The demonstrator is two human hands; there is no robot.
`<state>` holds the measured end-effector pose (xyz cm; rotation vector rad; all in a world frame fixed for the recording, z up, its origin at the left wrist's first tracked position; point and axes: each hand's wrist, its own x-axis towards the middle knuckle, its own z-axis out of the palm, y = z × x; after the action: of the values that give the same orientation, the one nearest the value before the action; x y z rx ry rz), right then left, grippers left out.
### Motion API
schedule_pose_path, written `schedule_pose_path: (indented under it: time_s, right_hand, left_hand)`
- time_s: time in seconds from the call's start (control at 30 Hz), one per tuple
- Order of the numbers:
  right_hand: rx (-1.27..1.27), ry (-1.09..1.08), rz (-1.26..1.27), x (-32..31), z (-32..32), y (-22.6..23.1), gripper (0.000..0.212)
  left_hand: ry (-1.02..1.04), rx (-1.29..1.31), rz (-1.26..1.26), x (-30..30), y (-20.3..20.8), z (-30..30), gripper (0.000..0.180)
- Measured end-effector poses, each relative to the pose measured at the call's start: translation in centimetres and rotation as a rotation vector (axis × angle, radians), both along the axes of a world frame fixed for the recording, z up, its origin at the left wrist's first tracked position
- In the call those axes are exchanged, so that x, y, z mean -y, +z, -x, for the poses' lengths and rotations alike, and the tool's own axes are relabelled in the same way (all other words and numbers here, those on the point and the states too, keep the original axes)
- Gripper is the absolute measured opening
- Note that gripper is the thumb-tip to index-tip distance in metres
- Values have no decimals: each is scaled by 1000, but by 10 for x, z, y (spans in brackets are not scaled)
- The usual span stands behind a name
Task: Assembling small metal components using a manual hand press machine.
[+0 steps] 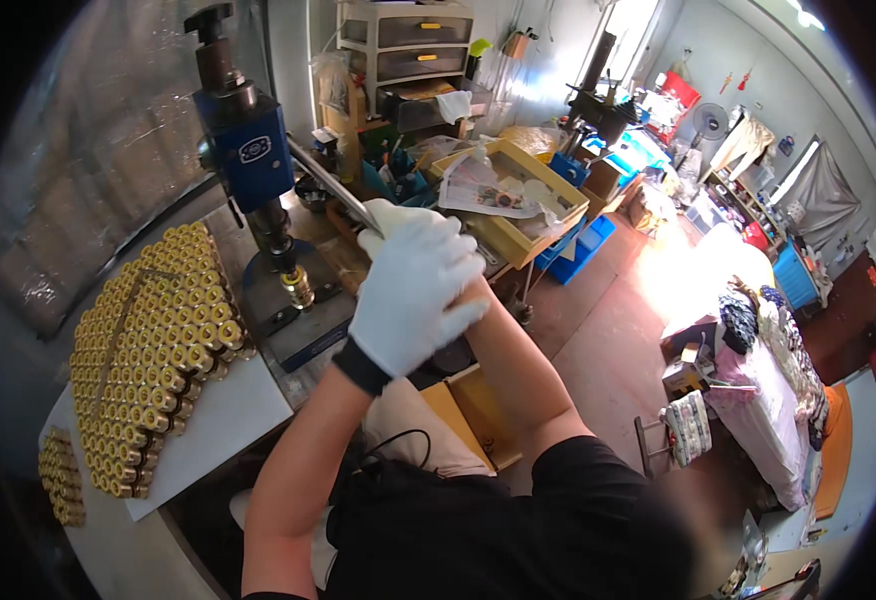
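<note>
**A:** What are the hands doing?

**B:** Both wear white gloves and are stacked on the metal lever [333,185] of a small blue hand press [248,150]. The left hand [408,300] lies on top, its grip closed around the lever's end. The right hand [398,222] sits underneath, mostly hidden; whether its grip is closed I cannot tell.

**A:** Where is the piece being worked?

**B:** A small brass cylinder [298,285] stands upright on the press base, directly beneath the ram, just left of the hands.

**A:** What else is near?

**B:** To the left, on a white board [228,415] on the bench, rows of matching brass cylinders [153,340] lie packed closely together.

**A:** What could go wrong?

**B:** My judgement: if the cylinder sits slightly off-centre, the ram could tip or crush it. The gloves might slide along the smooth lever under force. A jolt through the bench could also send the nearest packed cylinders rolling off the board's edge.
</note>
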<state>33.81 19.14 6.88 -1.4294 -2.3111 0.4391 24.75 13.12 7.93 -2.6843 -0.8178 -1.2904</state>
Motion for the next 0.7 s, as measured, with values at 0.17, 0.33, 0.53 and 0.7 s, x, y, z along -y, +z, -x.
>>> schedule_pose_path:
  time_s: [0.17, 0.33, 0.53, 0.7]
  right_hand:
    - [-234, -122, -477, 21, -24, -18, 28]
    - [-905, 139, -743, 25, -42, 7, 6]
    - [-1174, 193, -467, 1, -31, 145, 19]
    - [-1301, 370, -298, -42, -17, 162, 25]
  left_hand:
    - [127, 61, 177, 75, -52, 61, 39]
    - [850, 385, 97, 102, -150, 207, 14]
    - [1032, 589, 396, 104, -228, 286, 20]
    - [1059, 831, 474, 104, -235, 285, 27]
